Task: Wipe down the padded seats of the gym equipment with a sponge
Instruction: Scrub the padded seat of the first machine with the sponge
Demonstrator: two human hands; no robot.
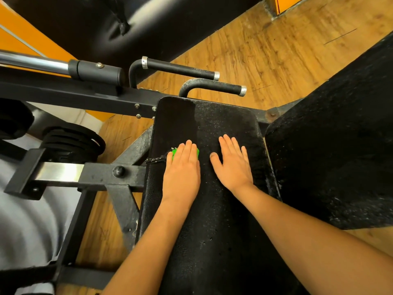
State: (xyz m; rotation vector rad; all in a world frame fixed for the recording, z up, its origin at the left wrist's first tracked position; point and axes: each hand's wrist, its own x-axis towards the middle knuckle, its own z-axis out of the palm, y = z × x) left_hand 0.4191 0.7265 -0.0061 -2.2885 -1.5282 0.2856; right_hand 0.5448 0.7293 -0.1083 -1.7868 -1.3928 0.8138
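Note:
A long black padded seat (223, 124) runs from the bottom of the head view up to the middle. Its left strip looks dark and wiped, and the rest is speckled with dust. My left hand (182, 171) lies flat with straight fingers, pressing a green sponge (174, 153) onto the seat's left side. Only the sponge's green edges show past the fingers. My right hand (232, 165) rests flat on the pad just to the right, fingers spread, holding nothing.
Two black grip handles (180, 69) (214, 87) stick out beyond the seat's far end. A black steel frame (102, 173) with weight plates (72, 141) stands left. Another dusty black pad (340, 135) rises on the right, and a large one (148, 24) lies above. Wooden floor (265, 50) surrounds it.

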